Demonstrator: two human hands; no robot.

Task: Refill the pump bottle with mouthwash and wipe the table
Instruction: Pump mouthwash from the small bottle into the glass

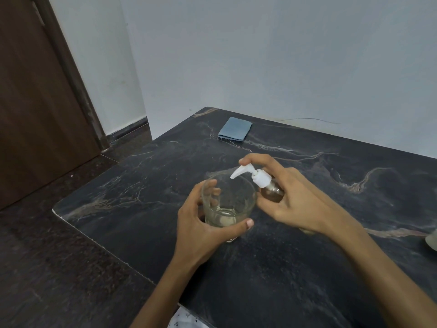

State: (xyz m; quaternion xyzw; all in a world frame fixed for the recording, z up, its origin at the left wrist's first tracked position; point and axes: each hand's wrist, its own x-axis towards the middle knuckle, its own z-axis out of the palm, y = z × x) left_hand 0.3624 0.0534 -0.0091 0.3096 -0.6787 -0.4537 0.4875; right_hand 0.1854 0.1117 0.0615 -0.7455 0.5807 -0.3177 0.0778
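Holding a clear glass (229, 204) near the left edge of the dark marble tabletop (307, 268), the left hand (203, 230) has its thumb across the near wall and its fingers curled round the far side. A shallow layer of pale liquid sits in the bottom of the glass. The right hand (290, 204) grips the pump bottle (264, 185), which is tilted toward the glass with its white spout over the rim; the forefinger lies on top of the pump head and the remaining fingers wrap the brownish body. Whether the bottle's base touches the tabletop cannot be told.

Risks noted:
- The spout tip sits just at the rim, not well inside. A firm press could throw liquid over the rim and onto the tabletop.
- The bottle is held at a slant, mostly by the fingertips. A hard press on the pump may make it slip or swing against the glass.
- The glass stands close to the tabletop's left edge; a knock from the bottle could tip or push it toward the floor.
- A folded blue cloth (235, 129) lies well apart at the far side, so any spill would spread before it could be reached.
- A pale object (431, 240) at the right edge is too cropped to identify.
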